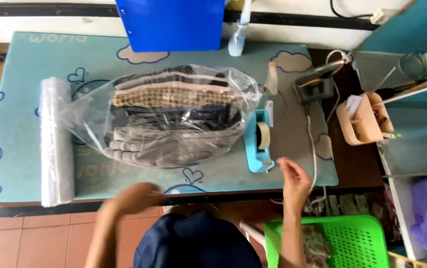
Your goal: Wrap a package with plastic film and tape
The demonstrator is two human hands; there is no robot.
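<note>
Pale blue surface [20,64]: your right hand [295,181], fingers pinched at the strip end, sits just right of the blue tape dispenser [259,144]. Tape likely handles light, sticky, floppy; take it by the free end. Left of the dispenser lies a bagged clothing bundle [171,116]. Your blurred left hand [136,196] rests nearer you, grip unclear.
</note>
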